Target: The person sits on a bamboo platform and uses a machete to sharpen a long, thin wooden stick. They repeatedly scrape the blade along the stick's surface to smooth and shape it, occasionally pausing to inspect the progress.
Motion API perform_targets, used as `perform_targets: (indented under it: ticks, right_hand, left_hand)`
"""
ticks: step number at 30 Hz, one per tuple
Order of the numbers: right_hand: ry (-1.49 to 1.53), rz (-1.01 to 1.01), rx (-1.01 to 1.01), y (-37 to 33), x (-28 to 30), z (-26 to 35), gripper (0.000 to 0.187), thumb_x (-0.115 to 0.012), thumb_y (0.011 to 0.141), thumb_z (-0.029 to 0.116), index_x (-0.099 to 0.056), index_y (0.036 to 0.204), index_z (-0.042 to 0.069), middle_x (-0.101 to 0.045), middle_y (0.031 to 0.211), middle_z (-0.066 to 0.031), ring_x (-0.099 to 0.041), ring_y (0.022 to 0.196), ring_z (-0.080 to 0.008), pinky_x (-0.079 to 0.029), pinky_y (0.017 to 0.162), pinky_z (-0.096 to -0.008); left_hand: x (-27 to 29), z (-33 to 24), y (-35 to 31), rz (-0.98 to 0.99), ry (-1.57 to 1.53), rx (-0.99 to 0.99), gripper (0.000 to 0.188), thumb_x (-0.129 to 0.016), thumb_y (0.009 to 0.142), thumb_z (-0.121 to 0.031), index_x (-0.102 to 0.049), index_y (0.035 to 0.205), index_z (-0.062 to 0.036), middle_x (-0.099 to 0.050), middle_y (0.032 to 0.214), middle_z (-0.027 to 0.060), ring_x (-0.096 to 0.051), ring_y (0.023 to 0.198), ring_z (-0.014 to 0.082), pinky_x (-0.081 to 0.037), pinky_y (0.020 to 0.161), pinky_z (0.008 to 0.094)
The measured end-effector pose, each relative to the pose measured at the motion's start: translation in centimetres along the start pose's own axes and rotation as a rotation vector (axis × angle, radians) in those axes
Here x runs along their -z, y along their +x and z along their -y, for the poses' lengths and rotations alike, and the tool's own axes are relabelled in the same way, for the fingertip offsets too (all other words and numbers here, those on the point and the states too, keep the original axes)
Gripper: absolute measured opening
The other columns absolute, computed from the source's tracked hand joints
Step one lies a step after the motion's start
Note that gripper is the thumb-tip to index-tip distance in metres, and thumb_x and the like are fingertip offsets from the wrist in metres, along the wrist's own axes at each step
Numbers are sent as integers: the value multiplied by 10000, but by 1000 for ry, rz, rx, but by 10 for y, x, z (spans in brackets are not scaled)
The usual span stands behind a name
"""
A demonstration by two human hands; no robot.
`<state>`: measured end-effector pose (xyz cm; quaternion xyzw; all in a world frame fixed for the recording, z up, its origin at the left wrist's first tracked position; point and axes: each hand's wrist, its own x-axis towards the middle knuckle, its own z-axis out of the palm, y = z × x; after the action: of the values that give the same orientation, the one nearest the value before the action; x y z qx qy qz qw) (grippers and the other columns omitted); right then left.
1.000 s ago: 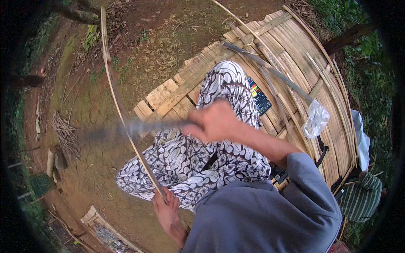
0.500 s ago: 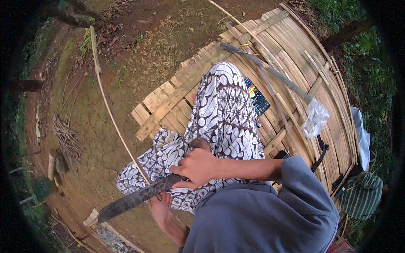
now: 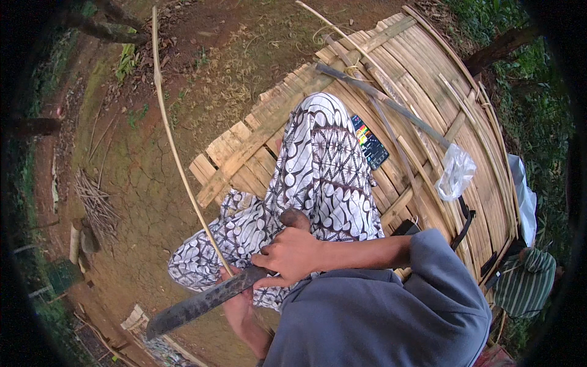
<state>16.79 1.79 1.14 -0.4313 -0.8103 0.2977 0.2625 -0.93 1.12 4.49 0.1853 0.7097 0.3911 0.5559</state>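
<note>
Grips a knife (image 3: pixel 195 303) in the right hand (image 3: pixel 292 254), a long, already slim strip (image 3: pixel 175 147) in the left hand (image 3: pixel 238 310); seems mid-work, cannot tell the amount left.

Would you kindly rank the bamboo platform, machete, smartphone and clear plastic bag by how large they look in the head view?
Largest to smallest:
1. Bamboo platform
2. Machete
3. Clear plastic bag
4. Smartphone
</note>
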Motion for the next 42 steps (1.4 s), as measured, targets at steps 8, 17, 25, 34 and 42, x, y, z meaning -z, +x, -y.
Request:
perform_targets:
  ticks: [8, 17, 25, 34, 42]
  right_hand:
    - [-140, -248, -138, 15, 40, -40, 494, -538, 810, 549, -588, 758, 60, -545, 504, -90, -557, 432, -302, -424, 400, -391]
    - [0, -89, -55, 6, 4, -12, 501, -506, 829, 566, -584, 767, 74, -558, 521, -88, -559, 427, -292, -416, 387, -408]
    - [-155, -228, -149, 17, 33, -48, 503, -522, 810, 577, -578, 750, 81, -548, 511, -99, -553, 426, -285, -398, 375, -371]
    - [120, -93, -98, 8, -14, -5, 463, -510, 843, 513, -579, 801, 58, -568, 544, -93, -566, 451, -301, -415, 400, -405]
    - [-43, -63, -51, 3, 3, -17, 493, -512, 822, 556, -569, 768, 69, -545, 527, -67, -564, 444, -267, -390, 387, -381]
  left_hand:
    - [31, -4, -6, 237, 71, -156, 328, -393, 982, -293, -415, 755, -58, -362, 600, 2, -282, 414, 78, -217, 356, 207]
    - [26, 14, 17, 44, 86, -74, 338, -406, 977, -326, -446, 772, -61, -355, 605, -5, -292, 453, 77, -229, 383, 207]
    - [21, -2, -3, 18, -12, -36, 309, -423, 970, -341, -435, 844, -59, -363, 630, -10, -312, 493, 73, -261, 413, 213]
    - [40, 22, 27, -35, 193, -233, 284, -498, 944, -274, -480, 1104, -40, -494, 778, 60, -520, 637, 135, -432, 494, 215]
    - [56, 38, 42, -1, 42, -84, 268, -476, 899, -60, -448, 1160, -9, -457, 701, 58, -431, 477, 100, -356, 370, 227]
